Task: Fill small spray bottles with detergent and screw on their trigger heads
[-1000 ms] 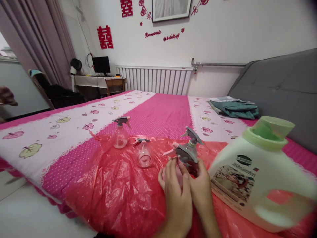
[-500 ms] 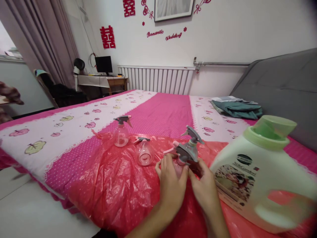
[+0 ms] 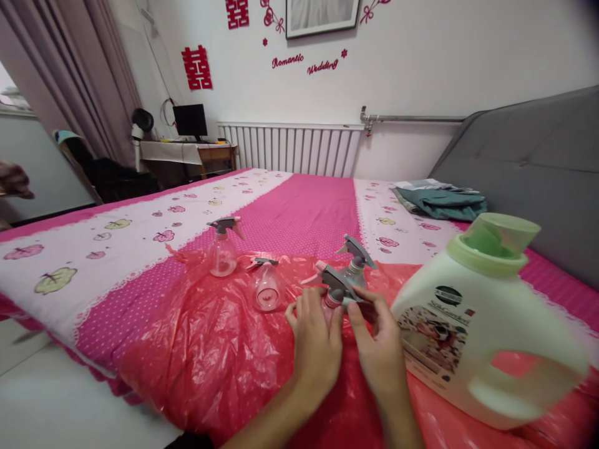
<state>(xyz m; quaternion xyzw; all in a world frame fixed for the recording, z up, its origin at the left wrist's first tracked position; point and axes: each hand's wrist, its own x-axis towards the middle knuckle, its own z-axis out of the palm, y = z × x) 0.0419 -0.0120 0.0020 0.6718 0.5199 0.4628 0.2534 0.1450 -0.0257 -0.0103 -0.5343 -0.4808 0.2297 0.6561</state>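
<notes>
The left hand (image 3: 316, 330) curls round a pink translucent plastic spray bottle (image 3: 332, 302), upright over crinkled red plastic sheeting (image 3: 224, 355); the right hand (image 3: 380, 333) bends beside its grey trigger head (image 3: 340, 284) (whether pinching, I cannot tell).

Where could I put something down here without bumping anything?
Red sheeting lies bare left of the left hand, in front of the leftmost bottle. The pink bed strip is open too, between the bottles and the radiator. It's crowded around the right hand: the held bottle, another behind, the jug alongside.
</notes>
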